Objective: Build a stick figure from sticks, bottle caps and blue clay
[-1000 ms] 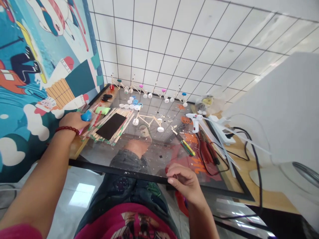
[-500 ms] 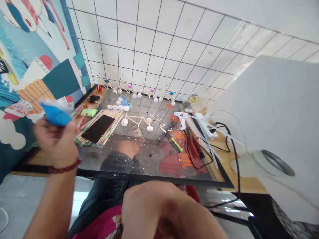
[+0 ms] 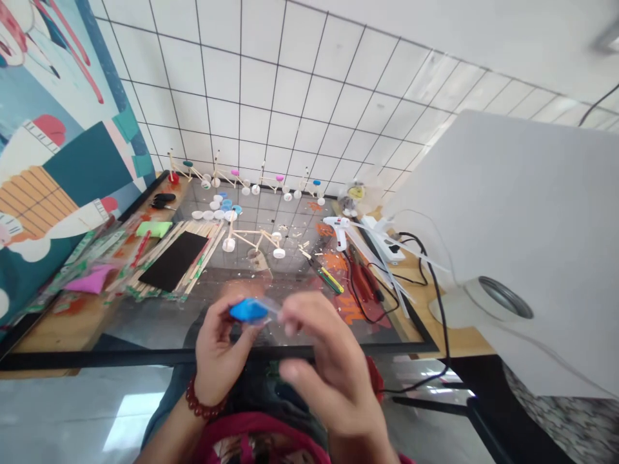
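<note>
My left hand point(image 3: 220, 345), with a red bead bracelet at the wrist, is closed around a small blue packet point(image 3: 249, 310) with a clear plastic end. Both are above the table's front edge. My right hand point(image 3: 333, 361) is just right of the packet, blurred, its thumb and fingers apart, the fingertips close to the clear end; whether they touch it I cannot tell. Beyond my hands, a wooden-stick frame with white wheels point(image 3: 256, 240) stands on the dark glossy tabletop point(image 3: 193, 319).
Bundled wooden sticks point(image 3: 207, 241) lie left under a black sheet point(image 3: 174, 261), near pink point(image 3: 91, 278) and green packets point(image 3: 153, 229). Bottle caps point(image 3: 217, 209) and several similar stick frames point(image 3: 275, 183) stand behind. Right are a cutter point(image 3: 331, 277), a glue gun point(image 3: 338, 229), red-handled pliers point(image 3: 362, 277) and a power strip point(image 3: 384, 238).
My left hand has brought the blue packet from the far left to the front middle. My right hand has risen from the lap area to beside it, fingers spread. The view has shifted.
</note>
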{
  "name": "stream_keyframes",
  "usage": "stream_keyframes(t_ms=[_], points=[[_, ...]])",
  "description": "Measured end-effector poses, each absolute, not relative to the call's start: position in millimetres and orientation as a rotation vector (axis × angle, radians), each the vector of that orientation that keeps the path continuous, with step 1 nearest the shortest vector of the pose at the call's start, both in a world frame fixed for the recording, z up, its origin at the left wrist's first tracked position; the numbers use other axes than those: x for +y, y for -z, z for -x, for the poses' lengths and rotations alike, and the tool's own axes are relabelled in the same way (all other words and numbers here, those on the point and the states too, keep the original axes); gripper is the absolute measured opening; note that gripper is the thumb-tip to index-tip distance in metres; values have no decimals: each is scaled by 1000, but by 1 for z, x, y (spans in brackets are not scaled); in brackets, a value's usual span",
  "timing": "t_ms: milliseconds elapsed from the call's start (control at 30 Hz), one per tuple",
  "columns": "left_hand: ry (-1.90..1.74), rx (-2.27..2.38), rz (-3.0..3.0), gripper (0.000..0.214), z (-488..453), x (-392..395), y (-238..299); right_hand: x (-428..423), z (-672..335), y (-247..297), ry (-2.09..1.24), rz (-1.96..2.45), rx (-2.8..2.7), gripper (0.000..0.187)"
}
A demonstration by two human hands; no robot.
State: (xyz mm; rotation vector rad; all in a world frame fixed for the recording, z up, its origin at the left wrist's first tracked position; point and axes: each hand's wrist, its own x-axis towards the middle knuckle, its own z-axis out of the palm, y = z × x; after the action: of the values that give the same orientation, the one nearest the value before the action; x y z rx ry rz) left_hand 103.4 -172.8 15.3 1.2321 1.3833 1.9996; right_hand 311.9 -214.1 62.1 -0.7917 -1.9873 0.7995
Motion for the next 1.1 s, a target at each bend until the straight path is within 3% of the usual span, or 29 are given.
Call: stream_keyframes(t_ms=[100,233,567,667,767,967,1100], points=[[-1888,1469,-1764,35,-89,-181,-19,-145,-294,-74,-865,763,-1958,46],[-1657,1401,-2016,45,-83,-179,-27,-126,-299,-74,-947,694,-2010,28],[-1482,1577,-1839,50,-104,-181,-18,-133,-303,-66,-606,903,-1878,20],[-1656,1706,-1687,33,-117,-185,-22,-132,-299,-64,-556,916,-1854,19],[-1721,1538,-1454,10,-130,-187,-24,-134,-293,-58,-454,891,-1903,17],[-1526,1251,-1000,34,-134,-171,-25,-135,-273,-43,-39,840,-2044,21],[-1489,1224,-1003,38,-124,-158,-36,-129,-267,-49,36,833,-2075,24]])
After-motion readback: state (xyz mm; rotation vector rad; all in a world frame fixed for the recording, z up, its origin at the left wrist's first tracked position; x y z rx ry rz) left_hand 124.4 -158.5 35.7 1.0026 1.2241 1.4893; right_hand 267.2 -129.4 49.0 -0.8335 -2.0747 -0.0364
